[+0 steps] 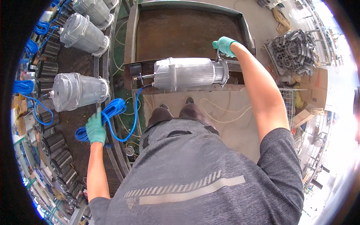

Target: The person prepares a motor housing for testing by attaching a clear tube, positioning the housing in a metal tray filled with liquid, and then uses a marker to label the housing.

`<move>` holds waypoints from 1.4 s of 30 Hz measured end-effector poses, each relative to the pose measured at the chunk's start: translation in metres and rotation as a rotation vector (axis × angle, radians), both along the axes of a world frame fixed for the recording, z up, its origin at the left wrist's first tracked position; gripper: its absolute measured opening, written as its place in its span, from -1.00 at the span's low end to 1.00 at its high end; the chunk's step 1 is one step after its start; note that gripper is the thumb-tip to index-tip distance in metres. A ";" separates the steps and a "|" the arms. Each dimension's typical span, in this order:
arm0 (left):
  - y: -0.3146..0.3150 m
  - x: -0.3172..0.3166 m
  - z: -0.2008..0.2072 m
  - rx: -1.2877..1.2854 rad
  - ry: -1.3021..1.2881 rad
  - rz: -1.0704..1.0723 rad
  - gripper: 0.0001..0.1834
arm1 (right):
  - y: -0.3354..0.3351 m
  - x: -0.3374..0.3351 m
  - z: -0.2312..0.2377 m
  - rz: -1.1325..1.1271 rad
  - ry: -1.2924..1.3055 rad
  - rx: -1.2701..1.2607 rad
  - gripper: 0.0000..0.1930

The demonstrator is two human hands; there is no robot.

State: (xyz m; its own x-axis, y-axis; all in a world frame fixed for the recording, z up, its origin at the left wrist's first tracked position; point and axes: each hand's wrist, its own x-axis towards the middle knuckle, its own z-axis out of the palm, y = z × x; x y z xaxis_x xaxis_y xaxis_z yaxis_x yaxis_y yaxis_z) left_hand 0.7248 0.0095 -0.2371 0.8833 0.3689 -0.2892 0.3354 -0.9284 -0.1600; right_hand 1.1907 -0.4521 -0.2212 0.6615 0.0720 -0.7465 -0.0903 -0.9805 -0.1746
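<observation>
In front of me a silvery ribbed metal motor housing [187, 74] lies on its side across a dark metal support. A blue cable [135, 119] runs from its left end to a coiled bundle of blue cable [114, 107]. My left hand [96, 129], in a green glove, is closed around the middle of that bundle above the left-hand bench. At the housing's right end, my green-gloved right hand [226, 46] is closed on a short dark metal handle [217, 55]. Its fingers partly hide the upper part of the handle.
More metal housings [79, 92] with blue coils stand on the left conveyor bench. Several dark cylinders [48, 69] line its far side. A shallow rusty tray [187, 32] lies ahead. To the right are a wire basket of metal parts [294, 52] and cardboard boxes [314, 87]. A pale hose [225, 120] crosses the floor.
</observation>
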 end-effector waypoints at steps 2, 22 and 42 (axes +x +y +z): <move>0.029 -0.044 -0.019 0.139 -0.054 0.068 -0.21 | 0.009 -0.002 0.007 -0.035 0.000 -0.006 -0.51; -0.127 0.186 -0.050 -1.232 -0.369 0.591 -0.50 | -0.009 -0.014 -0.006 -0.044 -0.215 0.131 -0.28; -0.114 0.198 -0.050 -1.118 -0.362 0.454 -0.51 | -0.076 -0.159 -0.012 -0.198 -0.447 0.427 -0.62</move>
State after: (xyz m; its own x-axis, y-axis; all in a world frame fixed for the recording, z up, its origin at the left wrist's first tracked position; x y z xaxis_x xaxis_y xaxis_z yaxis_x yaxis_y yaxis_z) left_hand 0.9229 -0.1040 -0.2867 0.8350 0.3701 -0.4073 0.5195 -0.2863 0.8050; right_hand 1.0317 -0.5280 -0.2333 0.9331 0.1460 -0.3286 -0.0907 -0.7886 -0.6081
